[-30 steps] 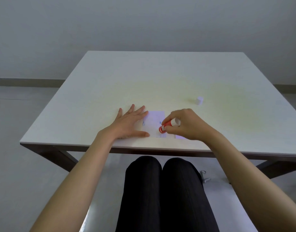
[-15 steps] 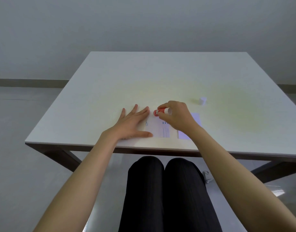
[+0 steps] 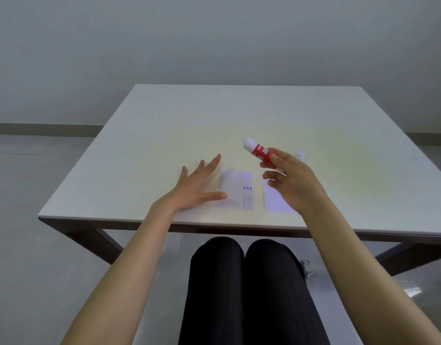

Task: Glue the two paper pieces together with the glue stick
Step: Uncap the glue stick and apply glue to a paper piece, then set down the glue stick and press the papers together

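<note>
While my left hand point(image 3: 194, 188) lies flat, fingers spread, pinning the printed paper point(image 3: 236, 192) against sliding, my right hand point(image 3: 293, 181) grasps the glue stick point(image 3: 260, 153) raised clear (tip up, off the sheet); the second paper point(image 3: 274, 202) waits just beside.

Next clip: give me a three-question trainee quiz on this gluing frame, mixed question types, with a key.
1. True or false: the glue stick is pressed against the printed paper.
2. Multiple choice: where is the left hand?
A. Flat on the table, its thumb at the printed paper's left edge
B. Holding the cap
C. Off the table
3. Fill in: the plain paper lies to the ____ of the printed paper, partly hidden by the right hand.

Key:
1. False; the right hand holds it raised above the table, white end pointing up and away.
2. A
3. right
</note>
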### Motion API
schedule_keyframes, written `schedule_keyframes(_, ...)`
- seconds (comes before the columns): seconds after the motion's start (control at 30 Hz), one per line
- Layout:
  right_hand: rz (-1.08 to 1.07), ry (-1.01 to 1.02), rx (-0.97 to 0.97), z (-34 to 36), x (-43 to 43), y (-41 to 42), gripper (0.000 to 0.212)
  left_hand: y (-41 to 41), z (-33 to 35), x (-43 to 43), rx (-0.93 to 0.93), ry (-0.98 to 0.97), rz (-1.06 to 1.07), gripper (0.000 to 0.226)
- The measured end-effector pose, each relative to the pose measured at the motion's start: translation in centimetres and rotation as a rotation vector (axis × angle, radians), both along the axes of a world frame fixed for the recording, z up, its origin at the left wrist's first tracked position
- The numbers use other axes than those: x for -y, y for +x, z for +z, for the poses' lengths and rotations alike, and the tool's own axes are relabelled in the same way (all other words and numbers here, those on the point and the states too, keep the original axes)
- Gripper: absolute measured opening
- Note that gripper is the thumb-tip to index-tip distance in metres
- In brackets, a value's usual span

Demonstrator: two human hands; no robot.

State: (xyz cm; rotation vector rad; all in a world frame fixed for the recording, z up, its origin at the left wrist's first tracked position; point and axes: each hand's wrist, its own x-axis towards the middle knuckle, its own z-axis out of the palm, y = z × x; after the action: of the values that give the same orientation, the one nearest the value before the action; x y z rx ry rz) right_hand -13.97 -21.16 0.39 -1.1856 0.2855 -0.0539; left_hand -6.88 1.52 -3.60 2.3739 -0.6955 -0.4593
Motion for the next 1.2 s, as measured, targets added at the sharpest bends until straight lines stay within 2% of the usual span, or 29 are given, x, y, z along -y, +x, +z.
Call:
schedule_keyframes(0.07,-0.011,0.314,-0.106,0.1,-1.0,-0.3,0.013,-0.6,0.8,0.7,-0.016,-0.234,0.097,0.079)
schedule_keyframes(0.1,0.004,0.403,-0.133,0.0,-1.7,-0.2,0.015,-1.0,1.3,1.4,-0.011,-0.366,0.148,0.069)
schedule_keyframes(0.2,0.093,0.481,-0.126,-0.2,-4.5,0.0,0.019,-2.4,3.3,3.9,-0.070,-0.699,0.208,0.032)
schedule_keyframes(0.27,0.125,0.435,-0.108,-0.1,-6.0,0.1,0.020,-2.8,4.1,4.8,-0.083,-0.793,0.285,0.016)
schedule_keyframes(0.37,0.093,0.147,-0.096,-0.1,-6.9,0.3,0.033,-2.0,4.2,4.4,-0.028,-0.820,0.442,0.007)
schedule_keyframes(0.47,0.009,-0.377,-0.081,-0.8,-7.1,-0.4,0.043,-0.3,4.5,3.4,0.093,-0.721,0.563,0.008)
schedule_keyframes(0.53,-0.023,-0.797,0.030,-1.7,-7.0,-1.0,0.035,1.3,5.0,2.9,0.188,-0.615,0.631,0.005)
schedule_keyframes(0.6,0.034,-1.146,0.118,-2.5,-6.9,-1.6,0.030,2.8,5.2,2.5,0.238,-0.516,0.684,0.005)
schedule_keyframes(0.7,0.137,-1.534,0.189,-3.5,-7.4,-2.2,0.037,4.7,4.4,2.4,0.249,-0.426,0.725,0.010)
schedule_keyframes(0.8,0.214,-1.702,0.233,-4.0,-8.0,-2.6,0.050,5.7,3.4,2.6,0.259,-0.380,0.718,0.015)
schedule_keyframes(0.93,0.286,-1.801,0.263,-4.3,-8.3,-3.0,0.058,6.1,2.7,3.0,0.282,-0.367,0.716,0.014)
schedule_keyframes(1.03,0.310,-1.835,0.313,-4.2,-8.3,-3.2,0.053,6.1,2.3,3.0,0.294,-0.360,0.717,0.012)
schedule_keyframes(1.2,0.215,-1.912,0.373,-3.8,-8.5,-3.8,0.031,6.1,1.7,3.0,0.265,-0.370,0.734,0.015)
